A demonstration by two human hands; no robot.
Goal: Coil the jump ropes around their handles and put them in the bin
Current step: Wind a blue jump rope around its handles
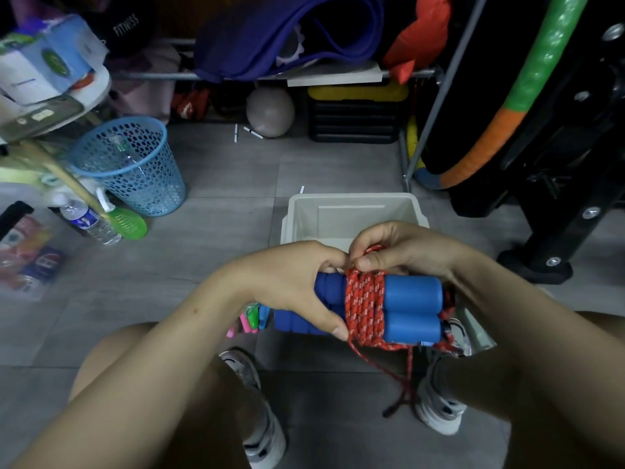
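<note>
In the head view, two blue foam handles (411, 308) are held side by side just above the near edge of a pale bin (353, 211) that stands on the grey tiled floor. The pair is bound at its middle by several turns of red speckled rope (364, 304). The left hand (297, 282) is wrapped round the left end of the handles, thumb underneath, so the bundle is clamped there. The right hand (402, 247) is curled over the top of the coil, and a strand of rope is pinched between its thumb and forefinger close to the left hand's fingertips. A loose tail (402, 380) is left hanging from the coil down between the shoes; its end appears to reach the floor, though this is hard to make out in the dim light.

The rope is judged to be light, soft and limp, so tension must be kept or the turns will slacken and slide on the foam. The handles are judged to be light, slightly squashy and not slippery; they are best taken by the bare foam ends, clear of the coil. A few more turns are probably needed before the bundle can be dropped into the bin.
</note>
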